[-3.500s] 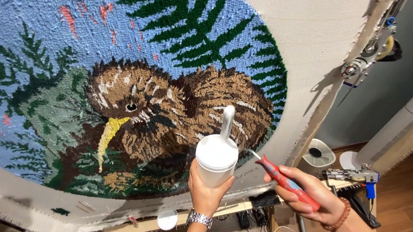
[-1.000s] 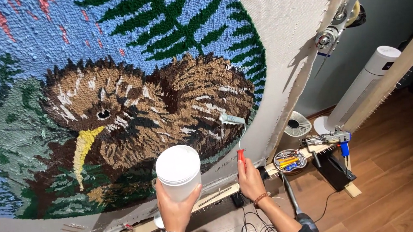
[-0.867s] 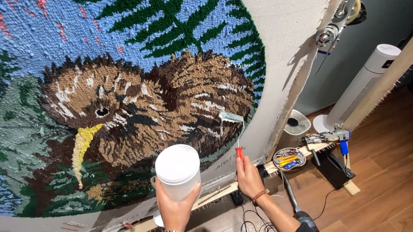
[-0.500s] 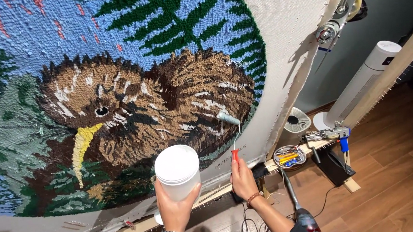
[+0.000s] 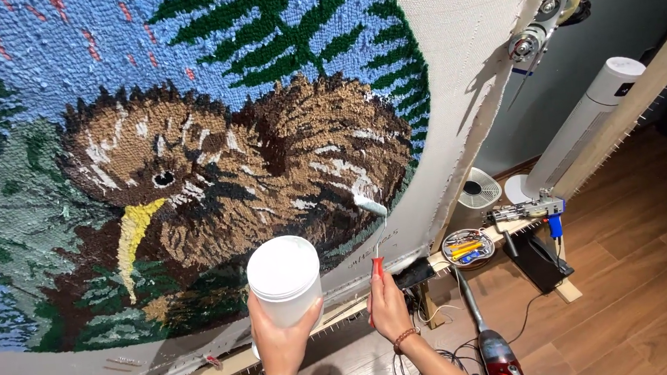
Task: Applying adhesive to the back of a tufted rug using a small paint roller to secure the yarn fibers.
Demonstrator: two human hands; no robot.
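Right hand: your right hand (image 5: 388, 301) is clenched round the red handle of the small roller (image 5: 373, 232), low and just right of the frame's centre.
Roller axis: the long axis runs nearly straight up from your fist, tipped slightly to the right; the white roller head sits at the top, lying crosswise, tilted down to the right.
Roller contact: the head looks pressed on the rug (image 5: 187, 143), at the lower right edge of the brown bird's body (image 5: 330, 144), where the brown pile meets the bare cloth border (image 5: 466, 58).
Left hand: your left hand (image 5: 282, 334) grips the white tub (image 5: 283, 279) from below and behind, fingers wrapped round its lower part, its open top facing the camera.
Tub to roller: the tub is left of the roller and a little lower than the roller head; the two hands are near each other but apart.
Nearer hand: the right hand is the one at the rug; the left holds the tub clear of it, in front of the green patch under the bird.
Rug from your hands: it rises above and to the left of both hands, filling the upper left of the frame.
Further out: a wooden frame bar (image 5: 335, 314) runs under the rug just behind your hands; a round tin of tools (image 5: 465, 245) sits on it to the right; a white tower fan (image 5: 583, 128) stands at the right on the wooden floor (image 5: 642, 282).
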